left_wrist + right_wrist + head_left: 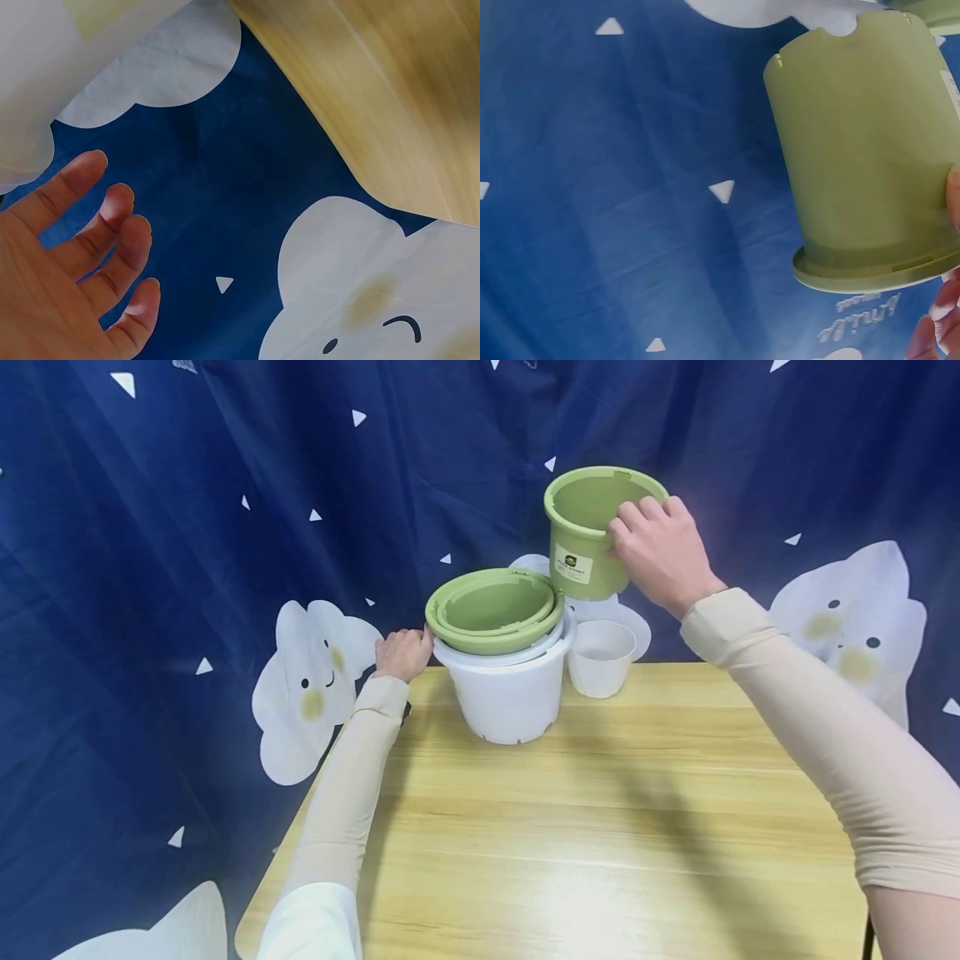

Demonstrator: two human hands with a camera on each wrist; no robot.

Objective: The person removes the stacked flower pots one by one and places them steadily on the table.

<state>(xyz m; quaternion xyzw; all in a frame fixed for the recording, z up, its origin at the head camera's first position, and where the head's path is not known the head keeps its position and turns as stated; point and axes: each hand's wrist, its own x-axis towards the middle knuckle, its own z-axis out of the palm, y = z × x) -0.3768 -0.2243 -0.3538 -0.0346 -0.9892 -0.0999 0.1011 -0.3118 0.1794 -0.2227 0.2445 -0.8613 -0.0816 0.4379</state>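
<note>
Up above the table, my right hand (663,547) grips the near right side of a green flowerpot (581,539) by its rim, its label facing me. In the right wrist view the notched base of this green flowerpot (866,150) shows, and only fingertips appear at the edge. My left hand (405,653) is beside the left rim of a stack, where green flowerpots (491,639) nest inside white flowerpots (510,702). Its fingers (112,255) are loosely bent with nothing between them in the left wrist view. The thumb's contact with the stack is unclear.
A smaller white pot (602,660) stands just right of the stack, near the back edge. All of these pots on the wooden table (525,827) are at its far side. Behind hangs a dark blue curtain (420,468) with cloud faces and white triangles.
</note>
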